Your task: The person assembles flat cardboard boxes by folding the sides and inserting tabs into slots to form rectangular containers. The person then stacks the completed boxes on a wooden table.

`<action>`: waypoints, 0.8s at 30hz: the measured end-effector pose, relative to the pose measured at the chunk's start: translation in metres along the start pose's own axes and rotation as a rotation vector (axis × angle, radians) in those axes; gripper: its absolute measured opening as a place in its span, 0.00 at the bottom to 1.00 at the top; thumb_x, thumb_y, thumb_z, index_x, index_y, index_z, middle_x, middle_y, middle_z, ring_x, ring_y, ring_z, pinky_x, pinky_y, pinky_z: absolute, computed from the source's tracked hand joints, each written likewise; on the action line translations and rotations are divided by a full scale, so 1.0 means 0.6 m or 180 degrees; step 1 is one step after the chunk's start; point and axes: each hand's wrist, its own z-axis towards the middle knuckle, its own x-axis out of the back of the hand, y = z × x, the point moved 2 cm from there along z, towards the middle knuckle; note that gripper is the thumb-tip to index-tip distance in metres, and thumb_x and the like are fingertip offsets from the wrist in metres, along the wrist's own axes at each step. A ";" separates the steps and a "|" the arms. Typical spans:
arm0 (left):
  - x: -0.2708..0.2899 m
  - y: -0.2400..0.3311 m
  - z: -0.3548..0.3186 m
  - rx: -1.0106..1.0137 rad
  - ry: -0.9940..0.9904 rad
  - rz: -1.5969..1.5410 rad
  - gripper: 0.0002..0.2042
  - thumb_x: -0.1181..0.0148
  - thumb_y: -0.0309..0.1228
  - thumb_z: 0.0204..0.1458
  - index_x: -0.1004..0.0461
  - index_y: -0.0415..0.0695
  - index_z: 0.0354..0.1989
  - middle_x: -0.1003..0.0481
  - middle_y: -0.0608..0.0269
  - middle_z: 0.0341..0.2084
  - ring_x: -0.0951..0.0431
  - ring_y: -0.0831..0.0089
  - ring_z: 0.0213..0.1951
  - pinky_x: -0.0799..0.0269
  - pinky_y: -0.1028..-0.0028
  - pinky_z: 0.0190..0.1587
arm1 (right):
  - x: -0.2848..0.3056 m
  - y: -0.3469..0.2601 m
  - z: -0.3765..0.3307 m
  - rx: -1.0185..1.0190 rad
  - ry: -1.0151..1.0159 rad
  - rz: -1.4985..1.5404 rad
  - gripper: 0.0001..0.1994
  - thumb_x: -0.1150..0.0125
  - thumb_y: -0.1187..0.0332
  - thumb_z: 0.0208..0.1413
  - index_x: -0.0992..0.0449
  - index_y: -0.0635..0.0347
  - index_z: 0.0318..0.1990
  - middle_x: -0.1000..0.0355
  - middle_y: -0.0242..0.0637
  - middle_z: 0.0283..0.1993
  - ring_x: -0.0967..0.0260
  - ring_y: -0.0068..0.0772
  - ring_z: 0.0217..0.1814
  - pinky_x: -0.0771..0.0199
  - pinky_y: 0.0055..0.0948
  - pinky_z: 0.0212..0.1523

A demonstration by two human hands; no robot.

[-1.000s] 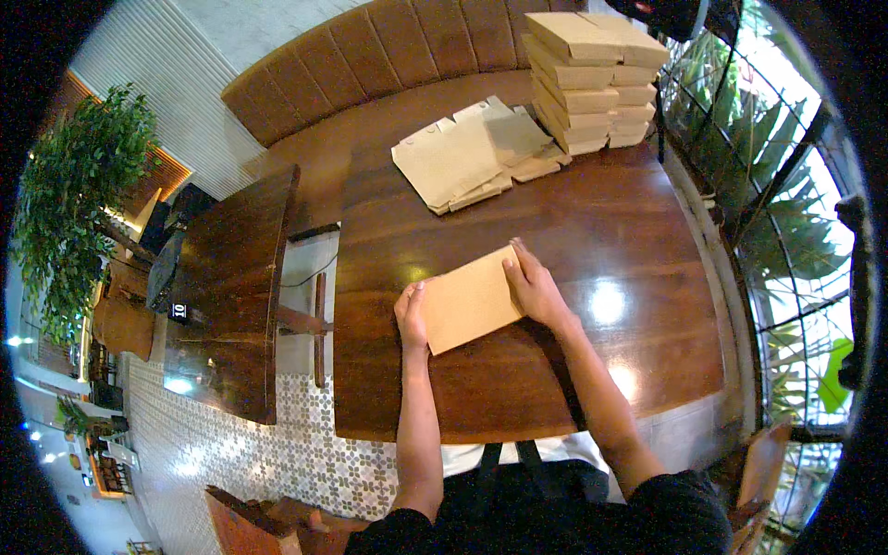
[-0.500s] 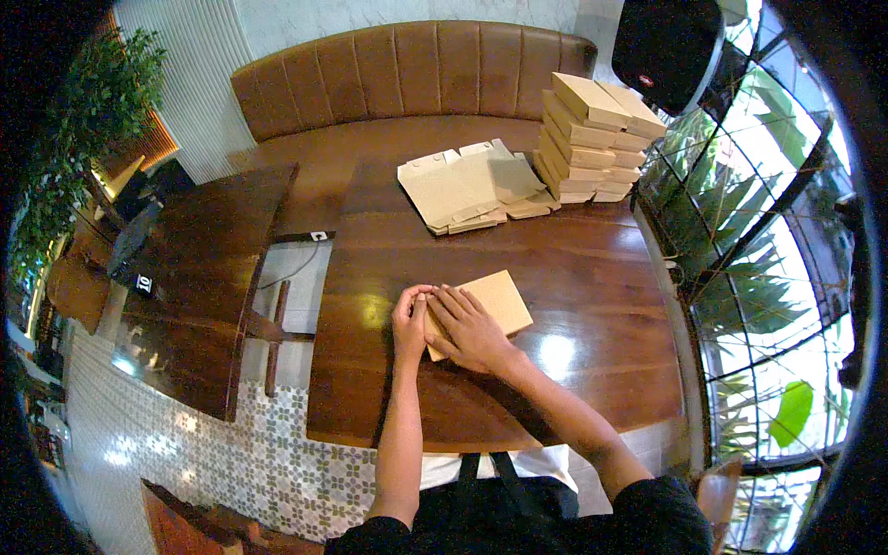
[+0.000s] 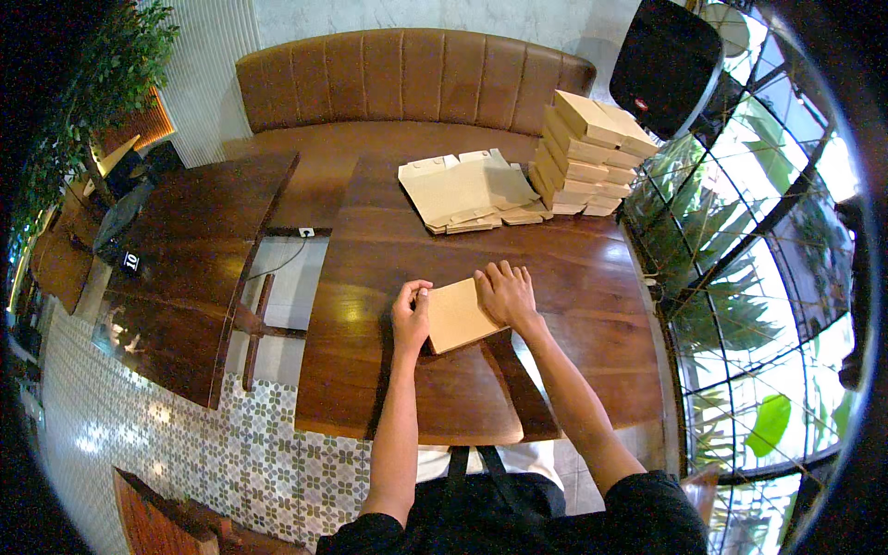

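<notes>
A small, flat cardboard box [image 3: 455, 315] lies closed on the dark wooden table in front of me. Curled at its left end, my left hand [image 3: 412, 314] grips the edge with thumb and fingers. My right hand [image 3: 508, 298] covers the right end, its fingers bent over the far corner and its palm against the side. The underside of the box and part of the right thumb are hidden.
Flat, unfolded cardboard blanks [image 3: 462, 190] lie toward the table's far side. Beside them, at the far right, rises a tall stack of folded boxes [image 3: 592, 153]. A brown bench [image 3: 407, 79] runs behind; a second table [image 3: 185, 277] stands left across a gap.
My right hand has slid right across the lid, from the box's left part to its right end, baring the top. My left hand stays at the left edge.
</notes>
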 end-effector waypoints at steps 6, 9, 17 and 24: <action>0.000 -0.008 0.011 -0.0062 0.0069 -0.0064 0.09 0.43 0.29 0.68 0.22 0.38 0.50 0.18 0.63 0.42 0.20 0.73 0.46 0.27 0.71 0.52 | -0.009 0.010 -0.001 -0.0529 0.0099 0.0500 0.23 0.56 0.47 0.73 0.24 0.58 0.51 0.25 0.59 0.52 0.26 0.70 0.53 0.25 0.62 0.57; 0.009 -0.003 0.006 -0.0001 -0.0044 -0.0090 0.13 0.42 0.31 0.69 0.26 0.39 0.57 0.17 0.60 0.43 0.20 0.73 0.46 0.27 0.70 0.53 | -0.019 0.030 -0.004 -0.0704 0.0165 0.0772 0.24 0.54 0.45 0.72 0.24 0.57 0.53 0.23 0.60 0.52 0.24 0.68 0.55 0.25 0.61 0.58; 0.033 0.066 -0.101 -0.0825 -0.1582 0.0905 0.65 0.22 0.58 0.46 0.67 0.54 0.83 0.57 0.47 0.81 0.52 0.51 0.80 0.49 0.53 0.78 | -0.086 0.107 -0.056 -0.1907 0.0367 0.2336 0.26 0.38 0.49 0.66 0.29 0.60 0.61 0.20 0.54 0.48 0.22 0.53 0.54 0.24 0.46 0.57; 0.053 0.021 -0.091 0.0455 -0.1074 -0.0442 0.46 0.27 0.34 0.59 0.53 0.45 0.81 0.37 0.43 0.72 0.36 0.54 0.73 0.36 0.56 0.72 | -0.029 0.033 -0.220 -0.1015 -0.0013 0.4162 0.33 0.33 0.57 0.66 0.42 0.58 0.70 0.31 0.45 0.62 0.33 0.36 0.64 0.24 0.40 0.57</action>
